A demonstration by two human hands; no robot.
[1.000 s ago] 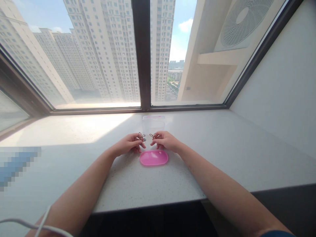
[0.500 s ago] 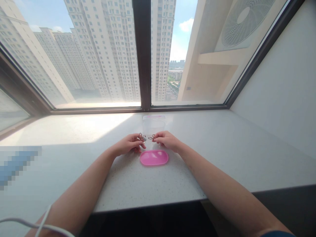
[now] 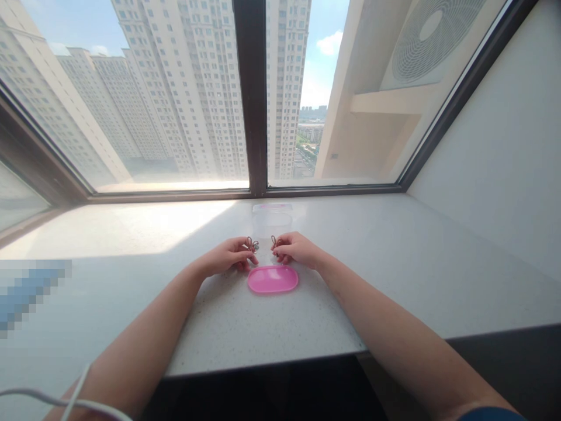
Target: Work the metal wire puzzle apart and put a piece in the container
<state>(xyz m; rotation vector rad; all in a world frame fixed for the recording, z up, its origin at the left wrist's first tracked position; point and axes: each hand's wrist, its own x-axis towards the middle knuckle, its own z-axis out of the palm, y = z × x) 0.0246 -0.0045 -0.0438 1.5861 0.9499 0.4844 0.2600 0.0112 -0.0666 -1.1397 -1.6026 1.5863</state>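
My left hand [image 3: 228, 256] rests on the pale stone sill with its fingers pinched on a small dark looped clip [image 3: 251, 243]. Facing it, my right hand [image 3: 297, 249] pinches a second small dark looped clip [image 3: 276, 240]. The two clips stand a few centimetres apart. Just in front of both hands lies a pink oval lid [image 3: 272, 279], flat on the sill. Behind the hands stands a clear plastic container [image 3: 272, 220] with a pink-tinted rim.
The white speckled sill [image 3: 394, 275] runs wide to both sides and ends at a dark front edge. A window frame post [image 3: 252, 99] rises behind the container. A white wall [image 3: 499, 158] closes the right side. A white cable [image 3: 52, 400] crosses the lower left.
My right hand has turned its clip slightly and drawn it closer to its fingers. The left hand and the pink lid have stayed put.
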